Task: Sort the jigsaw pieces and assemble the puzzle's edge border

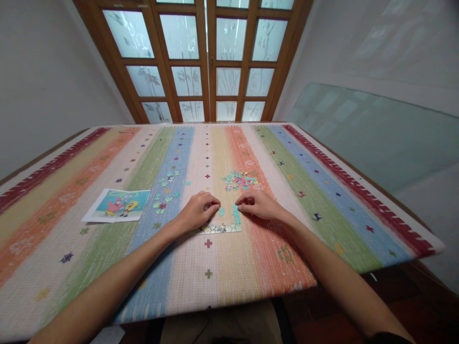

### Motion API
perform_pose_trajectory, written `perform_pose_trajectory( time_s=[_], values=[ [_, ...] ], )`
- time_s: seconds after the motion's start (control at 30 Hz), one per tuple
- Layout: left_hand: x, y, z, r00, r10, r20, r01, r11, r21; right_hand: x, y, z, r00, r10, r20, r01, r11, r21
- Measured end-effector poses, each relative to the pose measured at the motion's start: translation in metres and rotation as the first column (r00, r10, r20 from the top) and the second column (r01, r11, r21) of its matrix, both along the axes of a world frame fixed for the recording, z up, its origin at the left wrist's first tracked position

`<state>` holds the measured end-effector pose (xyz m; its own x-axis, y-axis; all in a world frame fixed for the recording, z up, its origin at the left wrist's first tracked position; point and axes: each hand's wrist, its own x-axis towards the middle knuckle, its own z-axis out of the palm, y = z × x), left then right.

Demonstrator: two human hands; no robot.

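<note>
My left hand [201, 209] is closed in a pinch, with a small teal jigsaw piece [221, 211] at its fingertips. Across from it, my right hand [260, 205] pinches a teal piece [235, 208] at the top of a joined column of edge pieces [236, 219]. That column meets a bottom row of joined pieces [218, 229], forming a corner at the lower right. Part of the row's left end is hidden behind my left hand. Beyond my right hand lies a heap of loose jigsaw pieces [241, 180].
More loose teal pieces [167, 196] are scattered on the blue stripe to the left. A printed cartoon picture [122, 205] lies farther left. The striped tablecloth [186, 272] covers the table up to the wooden glass-paned doors [210, 62].
</note>
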<state>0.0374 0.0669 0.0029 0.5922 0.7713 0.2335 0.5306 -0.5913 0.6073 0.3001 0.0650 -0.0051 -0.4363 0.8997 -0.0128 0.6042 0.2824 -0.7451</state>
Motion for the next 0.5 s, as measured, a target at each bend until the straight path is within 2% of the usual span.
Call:
perform_pose_trajectory(
  time_s=[0.2,0.5],
  values=[
    [-0.0074,-0.0005,0.0033,0.999,-0.046,-0.020,0.047,0.999,0.017,-0.0002,-0.0014,0.0027,1.000,0.002,0.008,-0.002,1.000,-0.004],
    [-0.0030,-0.0039,0.0021,0.994,-0.093,-0.049,0.094,0.996,0.008,-0.0012,-0.0026,0.0054,1.000,-0.013,0.012,0.013,1.000,0.000]
  ],
)
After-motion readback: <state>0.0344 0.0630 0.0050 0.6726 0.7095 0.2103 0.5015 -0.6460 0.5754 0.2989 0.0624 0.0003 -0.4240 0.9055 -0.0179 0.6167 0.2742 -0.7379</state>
